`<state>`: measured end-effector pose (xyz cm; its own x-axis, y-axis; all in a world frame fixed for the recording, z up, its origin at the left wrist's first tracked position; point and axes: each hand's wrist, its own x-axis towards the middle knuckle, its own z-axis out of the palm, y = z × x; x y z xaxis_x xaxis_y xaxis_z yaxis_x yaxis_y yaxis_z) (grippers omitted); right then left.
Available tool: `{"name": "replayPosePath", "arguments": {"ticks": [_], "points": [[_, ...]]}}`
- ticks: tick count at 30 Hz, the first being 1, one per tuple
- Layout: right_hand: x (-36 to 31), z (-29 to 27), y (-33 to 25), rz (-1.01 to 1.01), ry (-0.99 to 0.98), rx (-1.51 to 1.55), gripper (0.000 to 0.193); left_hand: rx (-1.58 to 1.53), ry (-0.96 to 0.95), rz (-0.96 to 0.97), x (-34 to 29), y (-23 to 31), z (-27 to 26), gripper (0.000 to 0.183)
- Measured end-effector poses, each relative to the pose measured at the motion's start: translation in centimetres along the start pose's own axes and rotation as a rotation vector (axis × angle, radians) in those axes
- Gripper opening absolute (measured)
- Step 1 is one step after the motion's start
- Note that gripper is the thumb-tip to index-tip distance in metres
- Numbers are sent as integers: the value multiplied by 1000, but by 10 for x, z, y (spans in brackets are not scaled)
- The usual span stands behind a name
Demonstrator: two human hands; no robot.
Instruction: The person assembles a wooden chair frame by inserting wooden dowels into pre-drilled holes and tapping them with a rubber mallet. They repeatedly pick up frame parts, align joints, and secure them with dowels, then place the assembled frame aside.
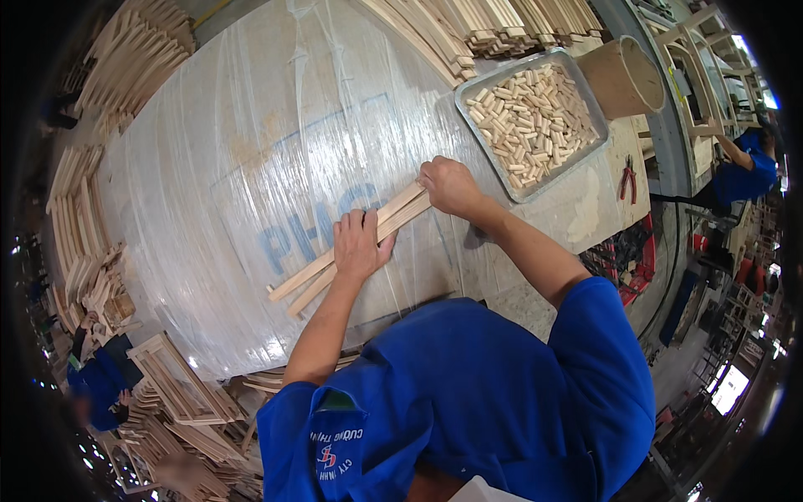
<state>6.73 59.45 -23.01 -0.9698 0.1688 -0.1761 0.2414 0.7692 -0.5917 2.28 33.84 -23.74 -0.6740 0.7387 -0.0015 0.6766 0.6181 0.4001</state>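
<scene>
Two narrow wooden strips lie side by side at a slant on the film-covered tabletop, with a small gap between their near-left ends. A short peg sticks out of one strip's left end. My left hand is closed over the strips at about their middle, the fingers across the top. At their upper right end my right hand has its fingers pinched together against the strip tips. Whatever lies between those fingertips is hidden. Just beyond the right hand stands a metal tray full of short wooden dowels.
The table is wrapped in clear plastic film. Beside the tray stand a brown bucket and red-handled pliers. Wooden slats are stacked at the far edge. Chair-like frames and co-workers in blue surround the table.
</scene>
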Motion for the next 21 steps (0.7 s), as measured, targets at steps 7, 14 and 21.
{"name": "replayPosePath", "arguments": {"ticks": [7,14,21], "points": [[-81,-35,17,193,495,189,18,24,16,5,-3,2,0,57],[-213,-12,60,223,399,-362,21,56,11,48,-5,6,0,56],[-203,-2,52,573,331,1050,17,106,-8,79,0,5,-1,50]]}}
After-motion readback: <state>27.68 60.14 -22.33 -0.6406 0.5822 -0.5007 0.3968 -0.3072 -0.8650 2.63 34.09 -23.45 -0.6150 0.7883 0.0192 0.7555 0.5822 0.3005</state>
